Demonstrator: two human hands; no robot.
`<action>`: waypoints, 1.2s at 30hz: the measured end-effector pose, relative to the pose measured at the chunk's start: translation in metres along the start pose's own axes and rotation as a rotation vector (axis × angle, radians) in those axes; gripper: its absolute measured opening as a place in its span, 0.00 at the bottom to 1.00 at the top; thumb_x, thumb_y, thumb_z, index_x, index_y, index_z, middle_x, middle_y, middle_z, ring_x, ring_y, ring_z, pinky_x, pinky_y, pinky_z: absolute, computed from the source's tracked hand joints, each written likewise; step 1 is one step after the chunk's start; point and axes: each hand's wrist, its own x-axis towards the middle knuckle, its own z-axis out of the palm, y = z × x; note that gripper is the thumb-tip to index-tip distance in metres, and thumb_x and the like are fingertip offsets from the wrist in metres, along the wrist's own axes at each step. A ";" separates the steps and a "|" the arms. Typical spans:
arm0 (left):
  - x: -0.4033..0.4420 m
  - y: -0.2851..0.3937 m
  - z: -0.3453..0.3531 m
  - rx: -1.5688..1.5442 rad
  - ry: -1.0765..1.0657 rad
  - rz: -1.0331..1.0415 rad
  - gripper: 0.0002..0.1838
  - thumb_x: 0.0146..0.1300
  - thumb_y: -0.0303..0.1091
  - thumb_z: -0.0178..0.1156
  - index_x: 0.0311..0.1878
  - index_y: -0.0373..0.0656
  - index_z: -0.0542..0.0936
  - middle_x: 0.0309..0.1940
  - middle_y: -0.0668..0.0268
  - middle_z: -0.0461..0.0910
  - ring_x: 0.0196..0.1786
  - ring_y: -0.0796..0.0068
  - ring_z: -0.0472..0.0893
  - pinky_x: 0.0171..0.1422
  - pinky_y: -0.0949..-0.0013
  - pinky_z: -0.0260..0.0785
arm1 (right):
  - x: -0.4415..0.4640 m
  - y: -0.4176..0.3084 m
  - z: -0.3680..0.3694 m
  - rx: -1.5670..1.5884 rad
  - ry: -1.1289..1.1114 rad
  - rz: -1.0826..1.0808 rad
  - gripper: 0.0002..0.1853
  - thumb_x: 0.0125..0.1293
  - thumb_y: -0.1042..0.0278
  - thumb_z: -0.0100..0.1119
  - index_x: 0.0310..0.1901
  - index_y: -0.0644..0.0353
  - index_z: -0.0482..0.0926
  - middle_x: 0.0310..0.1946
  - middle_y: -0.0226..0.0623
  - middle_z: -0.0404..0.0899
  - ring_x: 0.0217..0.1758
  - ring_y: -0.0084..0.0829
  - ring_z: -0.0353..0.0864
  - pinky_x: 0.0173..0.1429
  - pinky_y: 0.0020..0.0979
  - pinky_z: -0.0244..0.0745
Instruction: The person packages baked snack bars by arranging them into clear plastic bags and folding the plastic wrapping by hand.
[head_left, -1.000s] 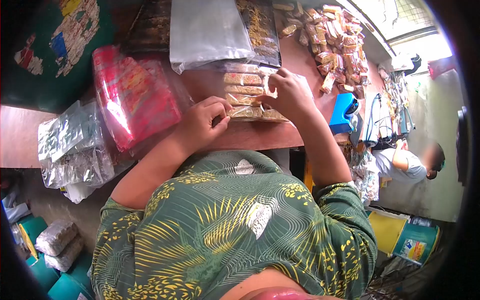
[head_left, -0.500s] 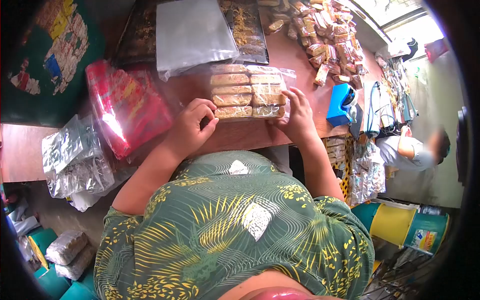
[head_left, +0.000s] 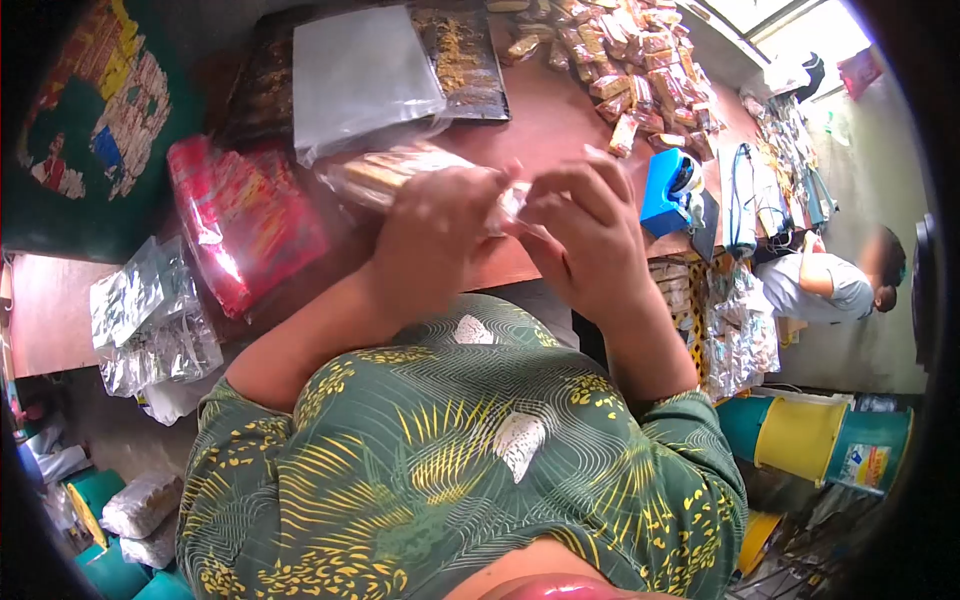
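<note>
A clear plastic bag of wrapped bars or biscuits [head_left: 385, 172] is tilted above the table, smeared a little by motion. Its front part is covered by my left hand [head_left: 440, 225], whose fingers are closed round it. My right hand [head_left: 597, 222] is pinched at the bag's right-hand end, holding the loose plastic there. Beyond the bag lies a stack of flat clear plastic bags [head_left: 362, 80] on a dark, crumb-covered tray [head_left: 475, 65]. To the right of my right hand stands a blue tape dispenser [head_left: 664, 195].
Many small wrapped bars [head_left: 640, 65] are heaped at the table's back right. A red plastic package [head_left: 240, 215] lies left, beside hanging clear bags [head_left: 150, 310]. A person [head_left: 825, 272] works at the far right, above green and yellow buckets [head_left: 795, 440].
The bag of bars has been lifted off the table and turned, its far side swinging left. My left hand has moved over it, and my right hand has closed on its end.
</note>
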 end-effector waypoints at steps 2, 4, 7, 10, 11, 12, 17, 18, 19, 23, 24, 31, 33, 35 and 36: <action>0.015 -0.002 -0.018 -0.158 0.046 -0.068 0.37 0.62 0.43 0.76 0.72 0.41 0.74 0.56 0.58 0.82 0.57 0.53 0.83 0.70 0.48 0.70 | 0.022 0.002 -0.018 0.025 0.063 -0.068 0.13 0.58 0.62 0.77 0.44 0.51 0.86 0.50 0.32 0.83 0.57 0.43 0.80 0.66 0.44 0.72; 0.022 -0.007 -0.026 -0.366 0.161 -0.135 0.33 0.63 0.35 0.77 0.69 0.39 0.75 0.54 0.58 0.85 0.52 0.62 0.86 0.63 0.56 0.78 | 0.036 0.006 -0.029 0.084 0.130 -0.084 0.18 0.57 0.58 0.80 0.47 0.53 0.87 0.53 0.36 0.84 0.60 0.44 0.80 0.67 0.45 0.72; 0.004 -0.013 -0.026 -0.839 0.194 -0.542 0.38 0.59 0.27 0.80 0.70 0.39 0.73 0.62 0.59 0.82 0.59 0.69 0.84 0.64 0.62 0.79 | 0.025 0.022 -0.027 0.420 0.279 0.044 0.46 0.53 0.50 0.85 0.68 0.63 0.72 0.65 0.47 0.76 0.71 0.45 0.74 0.76 0.46 0.67; -0.024 -0.021 -0.021 -0.859 0.199 -0.744 0.42 0.59 0.26 0.79 0.74 0.40 0.68 0.64 0.60 0.80 0.63 0.66 0.82 0.69 0.60 0.77 | -0.012 0.041 0.010 0.857 0.260 0.297 0.66 0.50 0.50 0.89 0.82 0.67 0.53 0.74 0.49 0.68 0.79 0.45 0.67 0.82 0.45 0.61; -0.034 -0.027 -0.017 -0.766 0.180 -0.635 0.43 0.60 0.26 0.79 0.75 0.40 0.66 0.65 0.59 0.79 0.65 0.66 0.80 0.71 0.59 0.75 | -0.033 0.058 0.034 0.786 0.083 0.292 0.74 0.48 0.53 0.91 0.85 0.67 0.43 0.77 0.47 0.64 0.83 0.43 0.61 0.84 0.45 0.56; -0.044 -0.033 -0.012 -0.671 0.172 -0.529 0.44 0.60 0.26 0.79 0.76 0.41 0.64 0.65 0.59 0.78 0.67 0.65 0.79 0.74 0.58 0.73 | -0.046 0.045 0.056 0.951 0.044 0.346 0.68 0.48 0.57 0.91 0.84 0.64 0.51 0.77 0.45 0.65 0.82 0.40 0.62 0.84 0.45 0.56; -0.024 -0.024 -0.034 -0.621 -0.037 -0.471 0.37 0.63 0.26 0.77 0.72 0.35 0.69 0.61 0.58 0.80 0.62 0.71 0.81 0.68 0.61 0.76 | -0.058 0.021 0.068 1.144 -0.069 0.612 0.40 0.60 0.78 0.80 0.72 0.64 0.70 0.65 0.34 0.80 0.68 0.28 0.78 0.72 0.36 0.74; -0.016 -0.024 -0.040 -0.720 -0.073 -0.518 0.38 0.61 0.26 0.78 0.72 0.37 0.70 0.62 0.58 0.80 0.65 0.69 0.79 0.70 0.60 0.75 | -0.058 0.030 0.066 1.149 -0.091 0.534 0.39 0.60 0.78 0.80 0.72 0.64 0.70 0.64 0.33 0.80 0.67 0.27 0.79 0.70 0.35 0.76; -0.007 -0.022 -0.047 -0.817 -0.107 -0.563 0.39 0.59 0.26 0.79 0.72 0.39 0.70 0.64 0.58 0.79 0.67 0.68 0.78 0.72 0.59 0.74 | -0.059 0.032 0.064 1.187 -0.079 0.525 0.38 0.60 0.77 0.80 0.71 0.64 0.71 0.64 0.33 0.80 0.66 0.27 0.79 0.70 0.35 0.76; -0.001 -0.024 -0.051 -1.005 -0.144 -0.557 0.33 0.62 0.26 0.78 0.68 0.37 0.74 0.57 0.62 0.83 0.59 0.74 0.82 0.64 0.62 0.80 | -0.047 0.032 0.049 1.347 0.057 0.536 0.28 0.62 0.70 0.80 0.62 0.63 0.82 0.65 0.38 0.79 0.69 0.31 0.77 0.72 0.37 0.73; -0.001 -0.026 -0.049 -1.014 -0.155 -0.566 0.33 0.61 0.26 0.78 0.68 0.37 0.75 0.57 0.62 0.83 0.59 0.73 0.82 0.64 0.62 0.80 | -0.034 0.035 0.039 1.203 -0.005 0.388 0.28 0.62 0.68 0.80 0.62 0.62 0.82 0.65 0.39 0.79 0.69 0.34 0.77 0.72 0.39 0.73; 0.001 -0.052 -0.051 -0.757 -0.256 -0.358 0.37 0.56 0.27 0.77 0.70 0.38 0.75 0.60 0.58 0.82 0.60 0.71 0.83 0.66 0.65 0.77 | 0.032 0.038 0.003 0.612 -0.322 -0.102 0.34 0.54 0.61 0.78 0.65 0.55 0.82 0.65 0.46 0.79 0.69 0.52 0.77 0.75 0.50 0.70; 0.004 -0.053 -0.056 -0.744 -0.264 -0.293 0.38 0.57 0.27 0.76 0.71 0.39 0.74 0.61 0.58 0.82 0.61 0.69 0.83 0.67 0.65 0.76 | 0.031 0.034 0.004 0.535 -0.304 -0.106 0.35 0.49 0.63 0.76 0.64 0.54 0.82 0.63 0.47 0.80 0.68 0.53 0.78 0.74 0.50 0.71; 0.004 -0.049 -0.059 -0.872 -0.281 -0.320 0.37 0.59 0.26 0.75 0.73 0.39 0.74 0.62 0.58 0.82 0.61 0.69 0.83 0.67 0.65 0.76 | 0.029 0.032 0.004 0.534 -0.311 -0.071 0.30 0.49 0.65 0.75 0.59 0.54 0.84 0.62 0.46 0.81 0.67 0.53 0.78 0.72 0.49 0.73; 0.006 -0.045 -0.059 -0.947 -0.273 -0.370 0.35 0.61 0.26 0.74 0.73 0.40 0.74 0.63 0.58 0.82 0.62 0.69 0.83 0.68 0.64 0.76 | 0.028 0.032 0.004 0.532 -0.314 -0.051 0.28 0.49 0.66 0.75 0.57 0.55 0.85 0.61 0.46 0.81 0.66 0.52 0.79 0.71 0.48 0.74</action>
